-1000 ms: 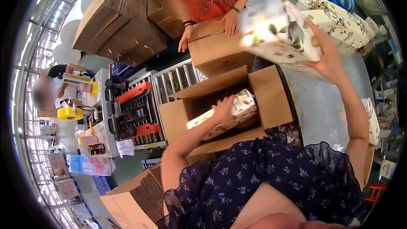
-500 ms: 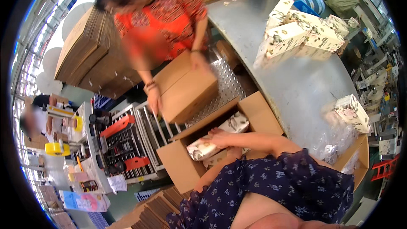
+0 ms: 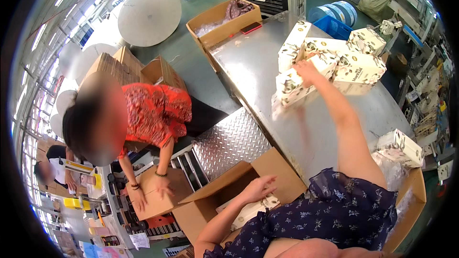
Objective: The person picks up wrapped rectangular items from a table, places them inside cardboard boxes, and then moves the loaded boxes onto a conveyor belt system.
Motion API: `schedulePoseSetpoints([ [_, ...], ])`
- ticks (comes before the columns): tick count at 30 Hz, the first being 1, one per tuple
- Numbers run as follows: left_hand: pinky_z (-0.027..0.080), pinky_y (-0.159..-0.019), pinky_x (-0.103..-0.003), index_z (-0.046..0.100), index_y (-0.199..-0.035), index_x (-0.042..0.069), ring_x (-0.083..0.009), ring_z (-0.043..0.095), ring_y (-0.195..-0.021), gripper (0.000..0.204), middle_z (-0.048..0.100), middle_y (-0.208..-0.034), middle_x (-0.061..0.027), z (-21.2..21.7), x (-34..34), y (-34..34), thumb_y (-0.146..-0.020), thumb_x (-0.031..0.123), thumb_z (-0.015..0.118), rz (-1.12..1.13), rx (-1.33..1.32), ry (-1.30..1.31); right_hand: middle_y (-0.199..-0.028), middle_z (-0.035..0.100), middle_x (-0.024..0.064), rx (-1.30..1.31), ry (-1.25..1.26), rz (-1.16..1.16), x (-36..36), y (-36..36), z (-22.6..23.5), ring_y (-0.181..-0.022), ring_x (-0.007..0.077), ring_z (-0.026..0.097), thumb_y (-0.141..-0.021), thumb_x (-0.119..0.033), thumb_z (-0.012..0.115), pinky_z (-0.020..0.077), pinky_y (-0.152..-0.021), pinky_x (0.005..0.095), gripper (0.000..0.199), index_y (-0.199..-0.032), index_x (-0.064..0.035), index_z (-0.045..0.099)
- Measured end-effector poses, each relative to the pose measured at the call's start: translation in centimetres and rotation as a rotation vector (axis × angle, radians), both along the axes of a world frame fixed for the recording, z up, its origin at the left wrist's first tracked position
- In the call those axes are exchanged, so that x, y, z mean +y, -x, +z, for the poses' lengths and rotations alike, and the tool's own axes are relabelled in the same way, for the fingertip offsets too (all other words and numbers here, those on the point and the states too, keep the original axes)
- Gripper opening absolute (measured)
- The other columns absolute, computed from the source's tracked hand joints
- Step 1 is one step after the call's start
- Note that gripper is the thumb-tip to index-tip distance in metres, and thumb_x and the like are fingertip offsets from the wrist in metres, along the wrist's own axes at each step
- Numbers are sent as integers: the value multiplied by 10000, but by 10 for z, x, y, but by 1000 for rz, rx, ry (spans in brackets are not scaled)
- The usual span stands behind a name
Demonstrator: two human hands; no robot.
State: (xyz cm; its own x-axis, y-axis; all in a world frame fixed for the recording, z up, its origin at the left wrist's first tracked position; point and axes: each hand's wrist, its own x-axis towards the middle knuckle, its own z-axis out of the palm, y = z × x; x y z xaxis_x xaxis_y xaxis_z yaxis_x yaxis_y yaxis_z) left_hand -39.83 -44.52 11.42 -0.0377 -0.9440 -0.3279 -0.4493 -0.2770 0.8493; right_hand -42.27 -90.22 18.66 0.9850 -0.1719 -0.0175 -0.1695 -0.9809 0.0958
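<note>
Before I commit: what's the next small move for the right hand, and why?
Perhaps firm up the right hand on the floral box under it before lifting: its fingers lie on that box, how tightly is unclear, and other boxes stand close by.

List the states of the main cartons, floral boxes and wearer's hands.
Near carton: flaps open
Floral box inside: lying, partly hidden
Left carton: top shut, sealing unclear
Far carton: open-topped
Right carton: open-topped
Left hand: open, over the near carton
Right hand: touching another floral box, grip unclear
Other floral boxes: clustered
</note>
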Motion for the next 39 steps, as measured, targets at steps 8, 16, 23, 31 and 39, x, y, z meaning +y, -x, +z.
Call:
schedulePoseSetpoints([
  [8, 351, -1061, -540, 280, -1445, -71, -440, 482, -1208, 1009, 479, -1310, -252, 57, -196, -15, -685, 284, 842, 224, -1104, 551, -1292, 550, 214, -359, -619, 68, -9, 21, -23, -1241, 368, 492, -618, -549, 843, 388, -1069, 449, 907, -1272, 13, 560],
  [16, 406, -958, -466, 410, -1335, 26, -363, 533, -1090, 888, 537, -1198, -162, 45, -235, -18, -621, 297, 862, 74, -856, 166, -1605, 180, 224, 124, 124, -903, -218, 220, -67, -1496, 398, 150, -488, -488, 933, 229, -1170, 579, 1380, -1566, -103, 165],
  [23, 398, -897, -471, 447, -1302, 31, -379, 483, -1042, 750, 526, -1133, -165, 122, -141, -36, -638, 125, 783, 376, -728, 519, -1341, 529, 214, -246, 345, -446, -201, 296, -96, -1205, 410, 486, -624, -465, 838, 327, -1072, 540, 1041, -1468, -45, 397],
  [31, 350, -1119, -414, 325, -1458, 27, -252, 447, -1311, 1078, 471, -1379, -139, 171, 95, -49, -610, 289, 937, 263, 44, 163, -1351, 540, 206, 128, 358, -357, -30, 240, -53, -1292, 387, 465, -721, -525, 743, 366, -1070, 512, 826, -1380, -77, 527],
  [39, 461, -928, -484, 475, -1187, -10, -394, 554, -1069, 729, 531, -1145, -218, -98, 186, 34, -641, 306, 840, -47, -704, -251, -1628, 101, 215, 45, -129, -455, 97, 195, -101, -1484, 466, 111, -538, -483, 902, 161, -1158, 636, 1362, -1590, -149, 105],
])
